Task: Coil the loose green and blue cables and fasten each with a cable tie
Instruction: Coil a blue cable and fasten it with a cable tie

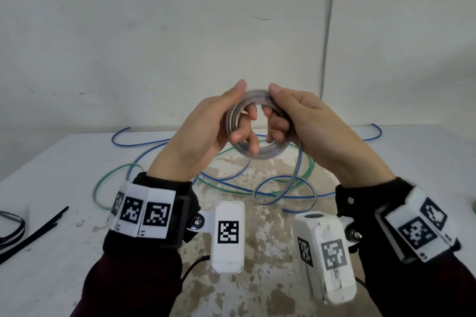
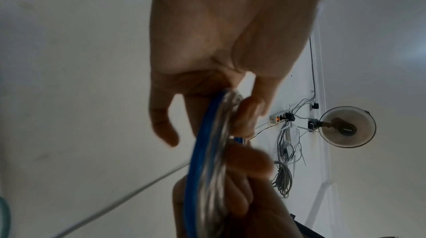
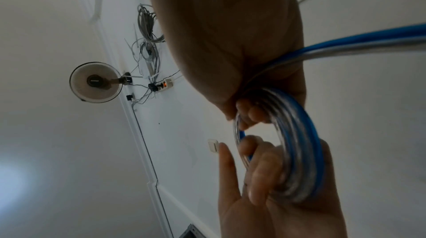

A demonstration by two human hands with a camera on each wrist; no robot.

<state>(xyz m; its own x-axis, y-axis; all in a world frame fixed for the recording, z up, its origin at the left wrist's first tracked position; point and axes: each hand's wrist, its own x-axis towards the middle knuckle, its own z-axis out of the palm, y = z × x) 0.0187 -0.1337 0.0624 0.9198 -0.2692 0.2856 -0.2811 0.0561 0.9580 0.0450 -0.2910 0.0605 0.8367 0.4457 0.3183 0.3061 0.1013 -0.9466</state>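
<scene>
Both hands hold a small coil of blue cable (image 1: 268, 150) up above the table. My left hand (image 1: 226, 121) grips the coil's left side, thumb on top and fingers through the ring. My right hand (image 1: 286, 116) grips the right side the same way. The coil (image 2: 207, 150) shows edge-on in the left wrist view, and as a ring (image 3: 297, 143) in the right wrist view. A loose length of the blue cable (image 1: 296, 177) hangs from the coil to the table. The green cable (image 1: 113, 175) lies uncoiled on the table (image 1: 51, 188). Black cable ties (image 1: 38, 231) lie at the left.
More blue cable loops (image 1: 123, 134) spread over the table's far side. A dark cable bundle (image 1: 10, 229) sits at the left edge. A wall stands right behind the table. A fan (image 2: 348, 127) and a power strip (image 2: 279, 118) hang on another wall.
</scene>
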